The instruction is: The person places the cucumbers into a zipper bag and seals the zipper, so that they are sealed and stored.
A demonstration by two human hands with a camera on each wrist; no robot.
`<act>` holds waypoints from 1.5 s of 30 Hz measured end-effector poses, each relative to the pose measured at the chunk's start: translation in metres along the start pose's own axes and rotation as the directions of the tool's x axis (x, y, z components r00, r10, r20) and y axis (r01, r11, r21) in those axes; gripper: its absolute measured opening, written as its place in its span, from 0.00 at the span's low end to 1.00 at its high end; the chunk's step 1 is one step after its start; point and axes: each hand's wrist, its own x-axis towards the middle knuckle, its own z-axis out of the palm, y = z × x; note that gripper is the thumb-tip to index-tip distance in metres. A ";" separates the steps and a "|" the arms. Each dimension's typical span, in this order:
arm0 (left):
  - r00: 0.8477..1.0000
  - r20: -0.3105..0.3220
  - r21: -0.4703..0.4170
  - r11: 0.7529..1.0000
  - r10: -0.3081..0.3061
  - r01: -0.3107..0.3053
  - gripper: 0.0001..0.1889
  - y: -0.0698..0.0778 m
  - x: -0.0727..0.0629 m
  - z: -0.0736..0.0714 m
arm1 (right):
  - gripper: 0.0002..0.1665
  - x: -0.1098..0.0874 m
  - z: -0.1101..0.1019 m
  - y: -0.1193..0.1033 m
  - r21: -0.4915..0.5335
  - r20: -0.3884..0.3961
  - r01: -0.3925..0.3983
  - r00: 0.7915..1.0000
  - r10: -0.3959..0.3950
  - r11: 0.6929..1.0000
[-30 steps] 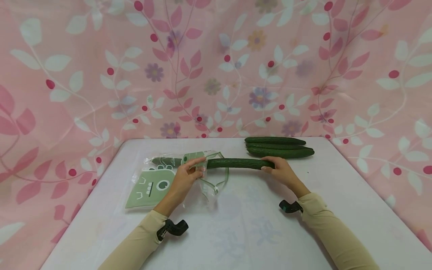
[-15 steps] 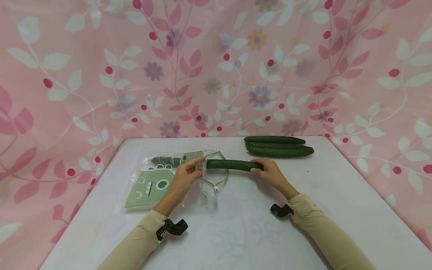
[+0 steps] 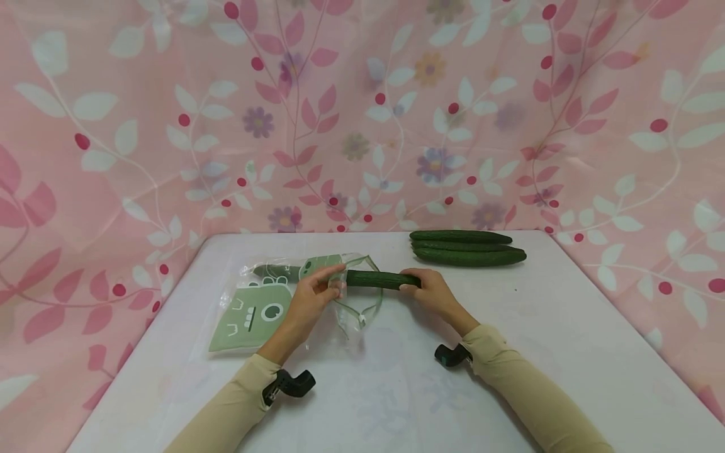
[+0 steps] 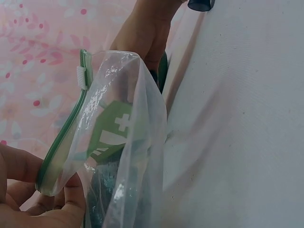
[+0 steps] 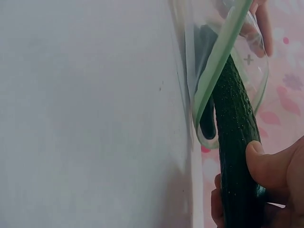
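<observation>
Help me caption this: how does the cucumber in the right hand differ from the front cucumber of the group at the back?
The held cucumber is gripped by the right hand; the front cucumber lies on the table. The held cucumber runs into the open bag; the front cucumber lies outside it. Both are dark green and elongated.

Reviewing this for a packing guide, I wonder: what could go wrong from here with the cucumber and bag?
The cucumber might snag on the green rim of the bag where it goes in. The left hand pinches the bag near its opening, so a slip might let the opening sag. The right hand grips the cucumber's outer end and might bump the rim.
</observation>
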 end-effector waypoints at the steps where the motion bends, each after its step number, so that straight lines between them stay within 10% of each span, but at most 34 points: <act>1: 1.000 0.002 0.002 1.000 0.000 0.000 0.27 0.000 0.000 0.000 | 0.18 0.001 0.002 -0.001 0.000 0.000 0.002 1.000 -0.002 1.000; 25: 1.000 0.031 0.033 0.999 -0.002 0.001 0.27 -0.001 -0.002 0.001 | 0.20 0.023 0.038 -0.015 0.039 0.029 -0.054 0.998 0.053 0.998; 45: 0.999 0.029 0.013 1.000 -0.025 0.024 0.28 0.002 -0.002 0.001 | 0.19 0.019 -0.006 0.017 0.003 0.240 0.091 0.967 -0.089 0.996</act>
